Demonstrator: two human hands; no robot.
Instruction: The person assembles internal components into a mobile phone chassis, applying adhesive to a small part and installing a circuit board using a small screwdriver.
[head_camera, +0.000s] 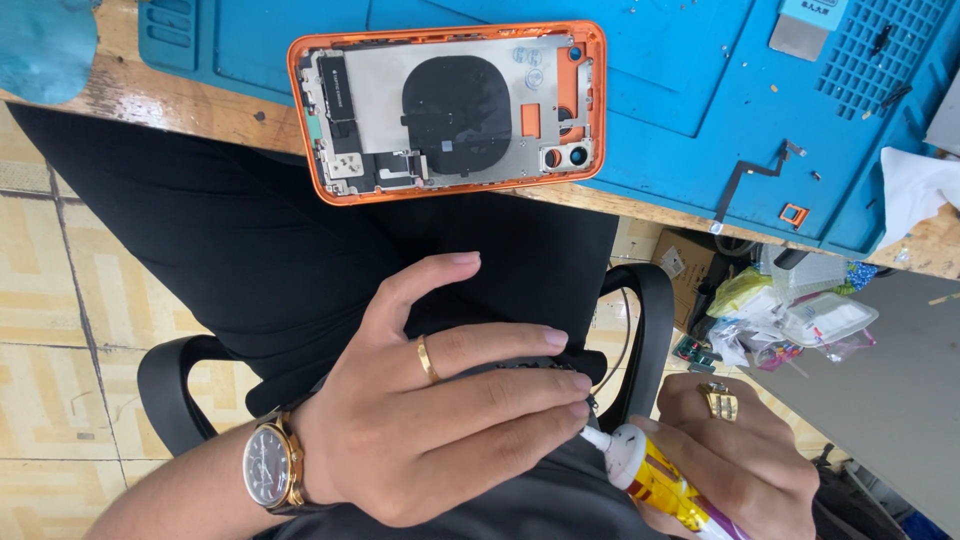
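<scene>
Glue tube (655, 482), small, white nozzle with yellow-and-purple body, sits lower right of the frame, gripped in the right hand (745, 460). That hand is closed around the tube body; gold ring on one finger. Nozzle tip points left and touches, or nearly touches, a dark flat part (535, 368) under the left hand (440, 420).

Left hand lies palm-down over that dark part, fingers curled on its edge, holding it against the lap. Most of the part is hidden, so I can't tell what it is. Ring and wristwatch (268, 462) on this hand.

Handling, as a judgement: tube looks light and soft-walled, so it will dispense under any squeeze. Best held mid-body, near the nozzle for control. The dark part looks thin and probably fragile; hold by the edges.

Further out: orange phone housing (447, 110) at upper centre, open side up, metal plate and dark round coil showing, lying on the blue work mat (680, 70) and overhanging the table (150, 100) edge. Loose flex cable (750, 178) on the mat at upper right, with a small orange piece just beside it. Black chair arm (650, 330) right of centre, cluttered bags and boxes beyond it, tiled floor (40, 300) at left.
</scene>
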